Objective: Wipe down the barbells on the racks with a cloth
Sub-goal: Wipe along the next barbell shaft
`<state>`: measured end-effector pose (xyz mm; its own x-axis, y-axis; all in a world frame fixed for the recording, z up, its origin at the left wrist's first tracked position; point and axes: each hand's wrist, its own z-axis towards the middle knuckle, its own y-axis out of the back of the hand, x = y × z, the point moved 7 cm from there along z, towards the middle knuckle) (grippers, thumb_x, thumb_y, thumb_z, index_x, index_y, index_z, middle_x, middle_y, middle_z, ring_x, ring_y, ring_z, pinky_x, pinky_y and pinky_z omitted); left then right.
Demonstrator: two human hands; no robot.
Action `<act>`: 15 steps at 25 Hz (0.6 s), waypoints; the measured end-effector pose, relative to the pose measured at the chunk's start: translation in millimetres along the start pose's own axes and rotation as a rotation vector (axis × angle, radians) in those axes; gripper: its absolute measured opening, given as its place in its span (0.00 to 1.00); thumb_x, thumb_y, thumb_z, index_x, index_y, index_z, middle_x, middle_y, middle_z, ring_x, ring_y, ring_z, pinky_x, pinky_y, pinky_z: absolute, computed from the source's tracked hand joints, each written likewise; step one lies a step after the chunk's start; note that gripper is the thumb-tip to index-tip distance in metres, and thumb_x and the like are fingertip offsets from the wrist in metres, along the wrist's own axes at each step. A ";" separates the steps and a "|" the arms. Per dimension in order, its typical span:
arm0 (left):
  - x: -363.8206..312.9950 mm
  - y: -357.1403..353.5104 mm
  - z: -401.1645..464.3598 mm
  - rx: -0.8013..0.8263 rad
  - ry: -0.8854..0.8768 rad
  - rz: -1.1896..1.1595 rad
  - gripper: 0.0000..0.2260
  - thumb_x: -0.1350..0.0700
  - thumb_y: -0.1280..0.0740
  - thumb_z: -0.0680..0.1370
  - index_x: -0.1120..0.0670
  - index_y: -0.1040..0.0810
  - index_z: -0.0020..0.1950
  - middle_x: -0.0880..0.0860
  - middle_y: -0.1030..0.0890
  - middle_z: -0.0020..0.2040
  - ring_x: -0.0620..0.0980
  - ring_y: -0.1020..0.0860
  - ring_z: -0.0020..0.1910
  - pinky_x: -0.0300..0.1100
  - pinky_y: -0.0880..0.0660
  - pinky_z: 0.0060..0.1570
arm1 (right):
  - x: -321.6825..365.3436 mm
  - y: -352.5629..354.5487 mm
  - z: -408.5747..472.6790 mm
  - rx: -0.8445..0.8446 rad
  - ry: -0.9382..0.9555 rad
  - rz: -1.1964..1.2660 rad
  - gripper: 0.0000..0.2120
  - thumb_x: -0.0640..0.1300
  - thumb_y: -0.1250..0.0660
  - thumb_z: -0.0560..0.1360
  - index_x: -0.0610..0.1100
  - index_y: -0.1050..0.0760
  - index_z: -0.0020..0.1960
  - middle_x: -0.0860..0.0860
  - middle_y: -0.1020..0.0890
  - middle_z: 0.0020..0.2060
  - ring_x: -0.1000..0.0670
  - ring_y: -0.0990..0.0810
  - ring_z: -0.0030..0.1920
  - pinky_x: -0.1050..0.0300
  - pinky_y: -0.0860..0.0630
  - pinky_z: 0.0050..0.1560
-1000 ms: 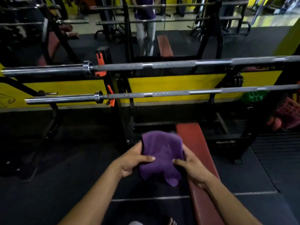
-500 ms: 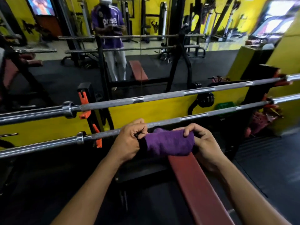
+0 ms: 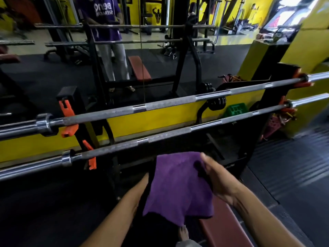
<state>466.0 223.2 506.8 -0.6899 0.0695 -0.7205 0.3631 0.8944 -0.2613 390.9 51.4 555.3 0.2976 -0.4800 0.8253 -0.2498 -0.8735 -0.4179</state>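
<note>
Two steel barbells lie across a black rack in front of me, the upper barbell (image 3: pixel 169 102) above the lower barbell (image 3: pixel 169 136). Just below the lower bar and not touching it, a purple cloth (image 3: pixel 178 184) hangs spread out. My right hand (image 3: pixel 219 179) pinches its upper right edge, thumb on top. My left hand (image 3: pixel 144 180) reaches up behind the cloth's left side. Its fingers are hidden by the fabric.
A red bench pad (image 3: pixel 224 229) runs under my right arm. Orange hooks (image 3: pixel 68 111) on the rack's left upright carry the bars. Weight plates (image 3: pixel 206 88) and a green crate (image 3: pixel 235 109) sit behind the rack. A person in a purple shirt (image 3: pixel 105 15) stands beyond.
Half a second ago both hands held the bunched cloth up at the lower barbell. Now the cloth has come down off the bar and hangs unfolded between my hands.
</note>
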 end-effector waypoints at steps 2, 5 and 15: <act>-7.5 -15.9 9.1 0.020 -0.070 0.098 0.11 0.51 0.34 0.82 0.54 0.15 0.50 0.54 0.14 0.39 0.50 0.17 0.36 0.41 0.22 0.38 | -12.7 13.7 10.0 0.019 0.023 0.031 0.26 0.51 0.25 0.71 0.40 0.22 0.66 0.39 0.18 0.61 0.43 0.17 0.59 0.52 0.18 0.54; -29.1 -47.6 12.8 0.121 -0.189 0.285 0.08 0.54 0.33 0.81 0.49 0.18 0.59 0.46 0.13 0.47 0.44 0.15 0.45 0.37 0.20 0.44 | -18.4 35.0 35.3 -0.005 0.108 -0.023 0.21 0.40 0.26 0.72 0.37 0.23 0.63 0.38 0.16 0.57 0.43 0.16 0.55 0.54 0.19 0.50; -118.7 -81.5 100.0 0.065 -0.480 0.423 0.14 0.66 0.36 0.82 0.49 0.18 0.56 0.42 0.14 0.49 0.43 0.18 0.52 0.34 0.22 0.52 | 67.1 109.3 131.3 -0.039 0.214 -0.361 0.25 0.64 0.38 0.80 0.43 0.20 0.41 0.50 0.18 0.37 0.53 0.22 0.41 0.53 0.27 0.47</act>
<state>580.9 97.9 549.4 -0.1271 0.1915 -0.9732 0.5898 0.8035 0.0811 504.5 -87.0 515.2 0.1749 -0.1122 0.9782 -0.2004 -0.9767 -0.0763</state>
